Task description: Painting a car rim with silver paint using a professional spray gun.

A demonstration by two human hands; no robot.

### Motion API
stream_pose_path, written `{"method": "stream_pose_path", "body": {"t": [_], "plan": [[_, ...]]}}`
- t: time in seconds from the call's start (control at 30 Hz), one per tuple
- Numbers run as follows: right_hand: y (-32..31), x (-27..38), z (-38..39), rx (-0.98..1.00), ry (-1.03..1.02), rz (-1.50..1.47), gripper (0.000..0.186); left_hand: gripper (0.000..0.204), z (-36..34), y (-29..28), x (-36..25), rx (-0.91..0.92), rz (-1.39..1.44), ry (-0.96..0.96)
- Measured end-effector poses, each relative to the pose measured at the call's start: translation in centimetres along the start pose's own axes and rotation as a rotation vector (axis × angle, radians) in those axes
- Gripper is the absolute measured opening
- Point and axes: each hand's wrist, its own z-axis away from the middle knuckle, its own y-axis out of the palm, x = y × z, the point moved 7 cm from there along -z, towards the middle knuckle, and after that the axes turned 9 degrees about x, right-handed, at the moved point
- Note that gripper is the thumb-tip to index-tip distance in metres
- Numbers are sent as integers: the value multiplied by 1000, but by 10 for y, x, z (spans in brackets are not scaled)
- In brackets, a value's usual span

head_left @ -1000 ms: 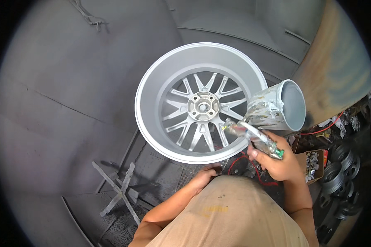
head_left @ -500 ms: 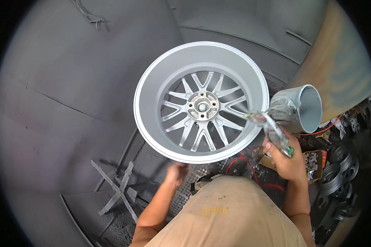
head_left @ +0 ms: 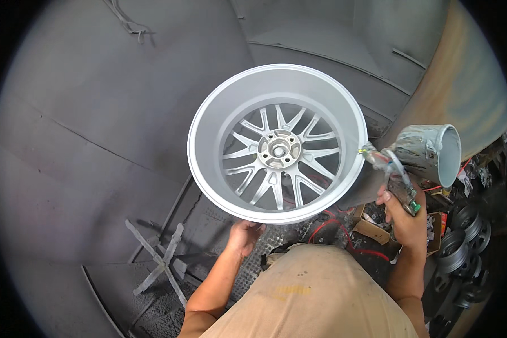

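Note:
A silver alloy wheel rim (head_left: 276,85) lies face up in front of me, its spokes and hub showing. My right hand (head_left: 404,222) is wrapped round a spray gun (head_left: 397,180) with a large paint-streaked metal cup (head_left: 425,152); the nozzle points at the rim's right side, close to the edge. My left hand (head_left: 243,239) is at the rim's near underside with fingers curled; their tips and what they grip are partly hidden beneath it.
A paint-coated cross stand (head_left: 163,262) is at lower left. Grey booth walls (head_left: 84,90) surround the rim. At right are a curved rusty panel (head_left: 467,84), cardboard boxes (head_left: 369,228), red hose (head_left: 321,228) and several other wheels (head_left: 453,248).
My right hand has carried the spray gun and cup rightward. My left hand has moved left and up to the rim's underside. The rim has turned and shifted slightly.

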Motion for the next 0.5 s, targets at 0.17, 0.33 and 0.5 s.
{"method": "stream_pose_path", "body": {"t": [0.17,0.33,0.5], "plan": [[5,6,7,25,-36,-103,38,48,3,31,36,86,-5,-140],[44,25,19,400,79,-270,41,61,1,61,75,172,-77,-254],[35,35,11,223,-21,-80,25,62,-3,84,100,471,-448,-353]]}}
